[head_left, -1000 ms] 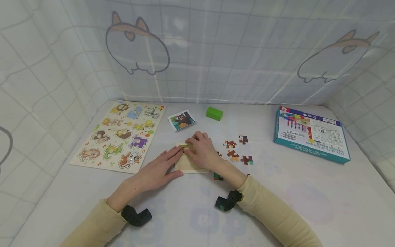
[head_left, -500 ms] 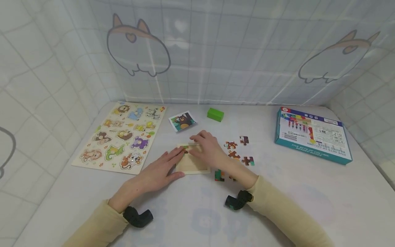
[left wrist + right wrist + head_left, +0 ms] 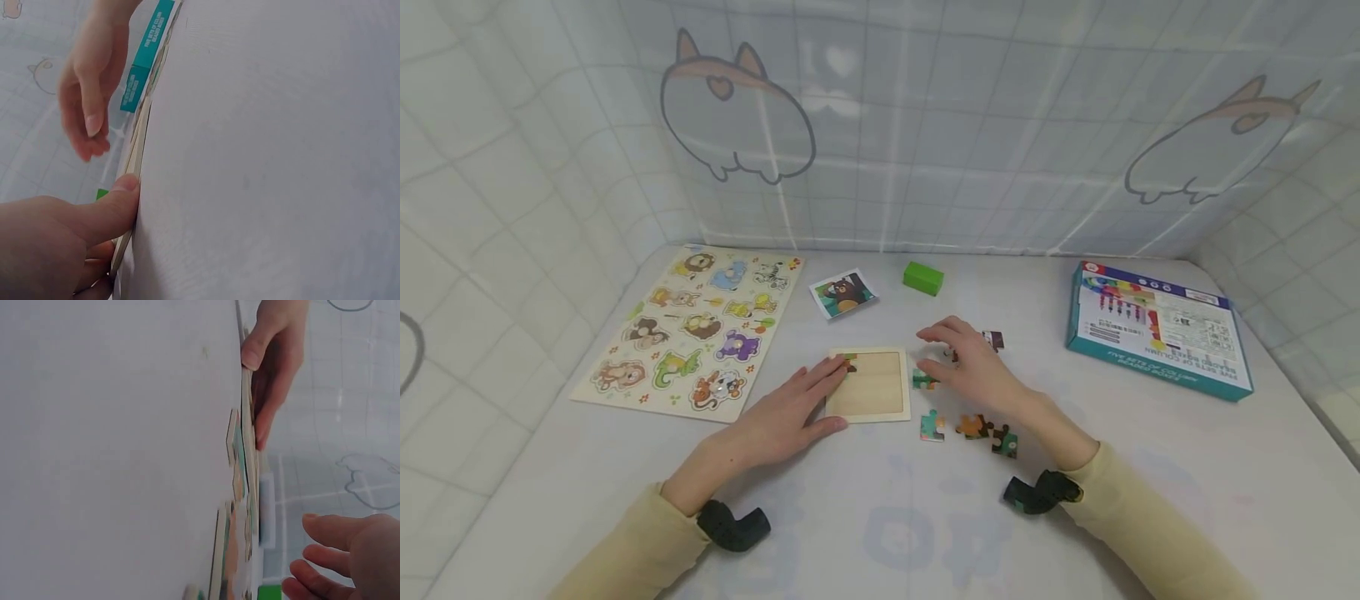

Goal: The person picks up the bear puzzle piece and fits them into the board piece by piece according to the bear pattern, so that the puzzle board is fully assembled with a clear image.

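Note:
My left hand (image 3: 790,417) holds the left side of a small wooden puzzle tray (image 3: 880,387), the thumb at its near edge and the fingers over its far left corner. One green-and-brown piece (image 3: 852,363) lies in that corner, partly under the fingers. My right hand (image 3: 981,371) hovers to the right of the tray, fingers parted and slightly bent, with nothing seen between them. Loose jigsaw pieces lie below and around it: a teal one (image 3: 932,426), an orange-brown one (image 3: 973,427), a dark green one (image 3: 1004,442) and others partly hidden by the hand.
A bear picture card (image 3: 842,293) and a green block (image 3: 922,278) lie behind the tray. A large animal puzzle board (image 3: 692,333) is at the left. At the right lies a teal-edged bead box (image 3: 1159,329). A patterned cloth hangs behind.
My right hand has left the tray's far left corner and moved right over the loose pieces, uncovering the tray and the piece in its corner. The left hand has stayed put.

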The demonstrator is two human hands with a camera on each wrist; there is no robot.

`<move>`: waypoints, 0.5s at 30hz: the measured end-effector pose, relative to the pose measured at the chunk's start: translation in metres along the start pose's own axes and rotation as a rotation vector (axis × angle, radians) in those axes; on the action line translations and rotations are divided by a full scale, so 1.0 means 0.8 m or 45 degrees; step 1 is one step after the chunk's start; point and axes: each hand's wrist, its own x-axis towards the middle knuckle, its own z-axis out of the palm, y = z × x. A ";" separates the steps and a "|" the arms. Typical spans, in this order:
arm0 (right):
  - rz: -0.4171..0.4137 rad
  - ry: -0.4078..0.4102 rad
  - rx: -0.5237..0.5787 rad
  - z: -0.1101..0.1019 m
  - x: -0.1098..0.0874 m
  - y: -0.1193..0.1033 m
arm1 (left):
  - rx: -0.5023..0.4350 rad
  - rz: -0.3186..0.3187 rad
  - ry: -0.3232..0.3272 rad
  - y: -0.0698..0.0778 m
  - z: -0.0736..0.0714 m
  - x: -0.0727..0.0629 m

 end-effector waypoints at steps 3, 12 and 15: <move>-0.017 0.012 -0.017 -0.008 -0.009 0.010 | 0.000 -0.001 -0.001 0.000 0.001 0.001; 0.016 0.023 0.051 -0.026 -0.026 0.032 | -0.004 -0.008 -0.016 0.001 -0.001 0.001; -0.010 0.037 0.034 -0.030 -0.026 0.039 | -0.008 -0.012 -0.017 0.000 0.000 0.002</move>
